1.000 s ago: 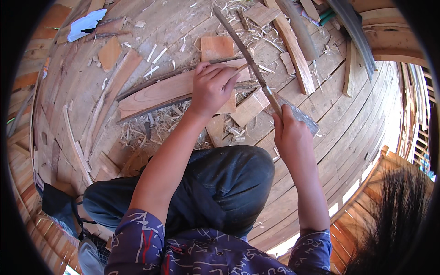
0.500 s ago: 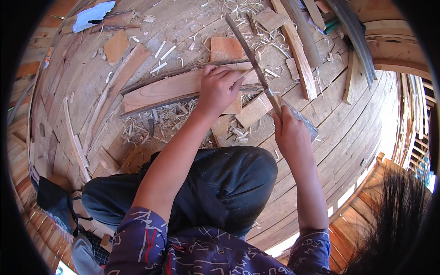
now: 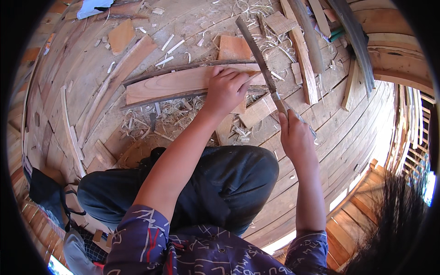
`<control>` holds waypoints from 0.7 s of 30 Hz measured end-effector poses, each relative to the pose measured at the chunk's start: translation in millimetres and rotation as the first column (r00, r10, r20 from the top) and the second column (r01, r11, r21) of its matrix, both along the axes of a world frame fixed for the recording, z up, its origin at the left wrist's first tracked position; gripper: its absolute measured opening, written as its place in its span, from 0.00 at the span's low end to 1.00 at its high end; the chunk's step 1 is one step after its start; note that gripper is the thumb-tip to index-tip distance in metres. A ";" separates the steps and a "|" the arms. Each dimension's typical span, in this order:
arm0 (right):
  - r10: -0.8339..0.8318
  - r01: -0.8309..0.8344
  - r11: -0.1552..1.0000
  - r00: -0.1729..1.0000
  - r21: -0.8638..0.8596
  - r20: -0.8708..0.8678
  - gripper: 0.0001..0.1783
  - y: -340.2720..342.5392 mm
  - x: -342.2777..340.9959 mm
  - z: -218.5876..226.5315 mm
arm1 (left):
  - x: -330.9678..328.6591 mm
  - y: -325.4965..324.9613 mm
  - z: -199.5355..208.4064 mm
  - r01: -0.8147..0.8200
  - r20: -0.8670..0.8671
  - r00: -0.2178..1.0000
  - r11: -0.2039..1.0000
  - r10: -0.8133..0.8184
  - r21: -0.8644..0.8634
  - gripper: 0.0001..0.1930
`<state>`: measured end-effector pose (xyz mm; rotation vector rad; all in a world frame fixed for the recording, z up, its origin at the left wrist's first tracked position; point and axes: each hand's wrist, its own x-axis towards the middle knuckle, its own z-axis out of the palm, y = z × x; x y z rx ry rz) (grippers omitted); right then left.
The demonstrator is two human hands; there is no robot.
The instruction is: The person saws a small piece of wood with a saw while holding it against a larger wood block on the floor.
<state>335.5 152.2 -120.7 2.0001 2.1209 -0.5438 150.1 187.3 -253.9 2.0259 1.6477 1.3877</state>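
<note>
Hands drawn closer; long blade points forward-left.

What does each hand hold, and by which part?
Right hand: long-bladed tool, by its handle. Left hand: thin wooden piece, behind its protruding tip.

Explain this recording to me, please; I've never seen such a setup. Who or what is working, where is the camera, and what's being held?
There is no machine here: a person works with two bare hands. The view comes from a fisheye camera worn on the head, looking down, so straight edges bend near the rim. The dark trousers are the person's own. The left hand pinches a thin stick over a long board. The right hand grips the handle of a long, dark blade that points away from the person. Around them, curly shavings and wood offcuts lie on a plank floor.
</note>
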 end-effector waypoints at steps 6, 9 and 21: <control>0.013 -0.014 0.997 1.000 0.074 0.018 0.20 4.3 -8.3 24.5 | -5.8 3.5 16.9 -0.022 0.021 1.000 0.997 0.021 0.073 0.05; -0.086 0.091 0.992 0.995 0.086 -0.054 0.18 2.4 -22.7 45.8 | -13.1 9.6 45.8 -0.102 0.076 0.993 0.979 0.090 0.175 0.05; -0.007 0.006 1.000 0.999 0.022 0.050 0.23 8.9 -14.8 9.1 | -6.4 2.3 -1.8 -0.017 0.013 1.000 0.998 0.018 -0.065 0.04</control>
